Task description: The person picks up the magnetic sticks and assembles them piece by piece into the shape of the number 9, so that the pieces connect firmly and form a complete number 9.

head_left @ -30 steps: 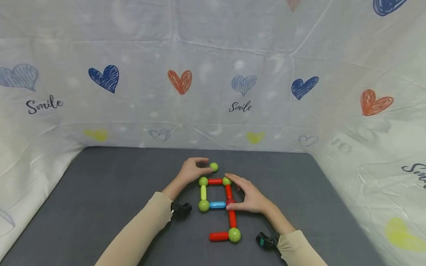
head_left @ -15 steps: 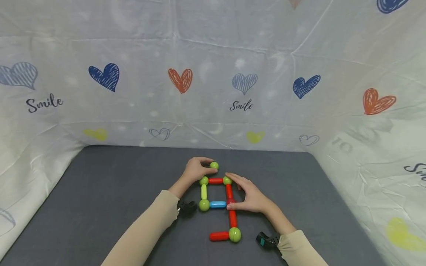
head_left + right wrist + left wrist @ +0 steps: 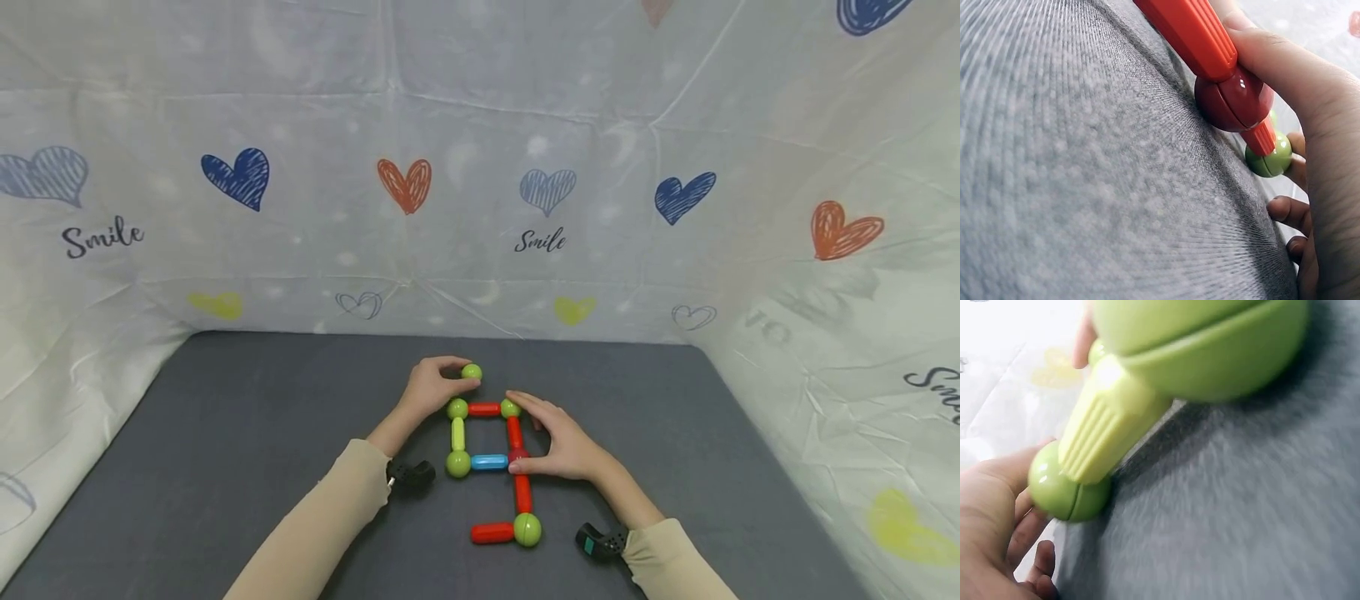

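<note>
In the head view, my left hand pinches a loose green ball between thumb and fingers, just beyond the ball-and-rod figure. That ball cannot be made out in the left wrist view. My right hand holds the figure's right side: the index finger is on the far green corner ball, the thumb at the dark red ball and red rod. The figure's square has a far red rod, a yellow-green rod, a blue rod and green balls.
From the square a red rod runs nearer to a green ball, with another red rod pointing left. Everything lies on a dark grey table. A white sheet with hearts hangs behind and at the sides.
The left hand moved slightly right, its fingers coming round the loose ball, then shifted back left with the ball. The right hand and the figure have stayed in place.
</note>
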Motion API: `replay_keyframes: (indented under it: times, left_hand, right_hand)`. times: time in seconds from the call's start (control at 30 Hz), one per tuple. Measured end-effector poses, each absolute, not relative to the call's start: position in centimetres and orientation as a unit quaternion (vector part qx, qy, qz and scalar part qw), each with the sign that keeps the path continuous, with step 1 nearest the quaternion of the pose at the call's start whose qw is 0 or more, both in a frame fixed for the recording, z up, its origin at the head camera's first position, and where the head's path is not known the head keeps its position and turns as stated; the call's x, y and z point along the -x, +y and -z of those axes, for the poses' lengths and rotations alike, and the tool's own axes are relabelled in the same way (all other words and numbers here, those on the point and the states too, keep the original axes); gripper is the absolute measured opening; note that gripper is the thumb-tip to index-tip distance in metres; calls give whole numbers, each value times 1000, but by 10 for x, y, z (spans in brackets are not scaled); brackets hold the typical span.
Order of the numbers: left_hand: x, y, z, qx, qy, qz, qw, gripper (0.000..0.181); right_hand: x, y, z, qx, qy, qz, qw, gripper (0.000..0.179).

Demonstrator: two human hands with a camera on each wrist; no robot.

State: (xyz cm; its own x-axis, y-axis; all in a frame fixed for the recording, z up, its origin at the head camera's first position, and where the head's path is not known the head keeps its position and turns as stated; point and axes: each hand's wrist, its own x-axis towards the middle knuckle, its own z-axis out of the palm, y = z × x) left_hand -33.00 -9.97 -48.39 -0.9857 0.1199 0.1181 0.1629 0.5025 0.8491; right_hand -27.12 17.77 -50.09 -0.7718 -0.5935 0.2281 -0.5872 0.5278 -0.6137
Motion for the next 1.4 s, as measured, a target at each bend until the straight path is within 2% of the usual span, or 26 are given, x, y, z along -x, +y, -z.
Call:
replay_keyframes:
  times: [0.33,0.53,0.9,1.17,1.4]
  left_hand:
    - [281,-154,490,46,-837,544,40,45]
    - [238,-167,492,85,-842,532,15,40]
    - [169,-156,492,136,-855,498,-41,36]
    - [157,-153,492,218,-858,459,-70,37]
    - [158,-153,490,234,-867,435,-72,37]
  right_hand:
    - [270,177,501,336,876,347,6,99]
    - [269,179,499,335,876,348,5,99]
    - [271,178,501,343,875,343,-4,98]
    - [270,178,499,350,870,348,-9,98]
    - [272,179,499,363,862,353,-10,101]
